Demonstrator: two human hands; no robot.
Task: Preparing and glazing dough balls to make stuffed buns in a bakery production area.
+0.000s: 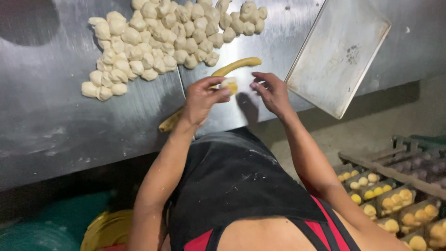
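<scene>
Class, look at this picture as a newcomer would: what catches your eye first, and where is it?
The heap of pale dough balls at the table's far side. Next, the left hand pinching a small filled dough piece above a yellow filling roll, the right hand open beside it. An empty metal tray lies right.

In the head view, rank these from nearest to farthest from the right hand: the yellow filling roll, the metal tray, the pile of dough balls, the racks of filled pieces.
From the right hand:
1. Yellow filling roll, just left of the fingertips.
2. Metal tray, to its right on the table.
3. Pile of dough balls, far left.
4. Racks of filled pieces, down at lower right.
</scene>
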